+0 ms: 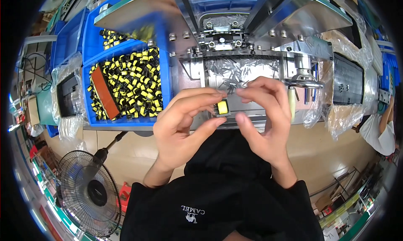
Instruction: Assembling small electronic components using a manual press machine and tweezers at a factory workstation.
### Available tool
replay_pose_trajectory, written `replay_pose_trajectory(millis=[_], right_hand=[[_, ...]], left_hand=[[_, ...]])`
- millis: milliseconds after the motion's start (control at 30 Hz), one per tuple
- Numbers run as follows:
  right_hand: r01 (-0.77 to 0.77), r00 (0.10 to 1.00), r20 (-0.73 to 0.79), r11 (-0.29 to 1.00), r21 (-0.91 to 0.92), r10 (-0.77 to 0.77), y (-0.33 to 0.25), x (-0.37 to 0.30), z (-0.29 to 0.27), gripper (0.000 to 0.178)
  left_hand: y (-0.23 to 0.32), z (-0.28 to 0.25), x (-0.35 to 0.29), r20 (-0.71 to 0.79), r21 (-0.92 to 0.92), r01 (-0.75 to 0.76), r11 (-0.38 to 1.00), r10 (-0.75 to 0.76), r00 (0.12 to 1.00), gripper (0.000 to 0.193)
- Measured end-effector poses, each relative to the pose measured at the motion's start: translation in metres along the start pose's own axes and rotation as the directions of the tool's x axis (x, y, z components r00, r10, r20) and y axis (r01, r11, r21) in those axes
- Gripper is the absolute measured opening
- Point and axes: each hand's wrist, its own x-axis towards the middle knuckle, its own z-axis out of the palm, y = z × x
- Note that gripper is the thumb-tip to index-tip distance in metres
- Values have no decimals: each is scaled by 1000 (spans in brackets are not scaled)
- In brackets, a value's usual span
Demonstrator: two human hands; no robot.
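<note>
My left hand (184, 125) pinches a small yellow-taped transformer part (222, 107) between thumb and fingertips, in front of a metal machine (252, 52). My right hand (262, 115) is raised beside it, its fingertips pinched on something thin above the part; what that is I cannot make out. Behind both hands lies a steel tray (241, 71) of loose metal pins.
A blue bin (163, 79) of several yellow and black parts, with a brown card in it, stands at the left. A black fan (88, 192) is at the lower left. Plastic-wrapped black trays (346, 79) lie at the right. Another person's arm (384, 123) shows at the far right.
</note>
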Motion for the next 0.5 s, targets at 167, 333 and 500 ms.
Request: replay_pose_trajectory(millis=[167, 333, 500], right_hand=[[71, 992, 92, 984, 165, -87, -1, -4, -1, 37], [-53, 992, 127, 960, 275, 19, -1, -7, -6, 33], [-130, 990, 101, 913, 388, 98, 1, -7, 1, 35]], left_hand=[[3, -1, 1, 75, 82, -31, 996, 25, 997, 43], [6, 2, 1, 78, 97, 18, 995, -25, 997, 37], [3, 0, 1, 89, 64, 43, 997, -48, 995, 35]])
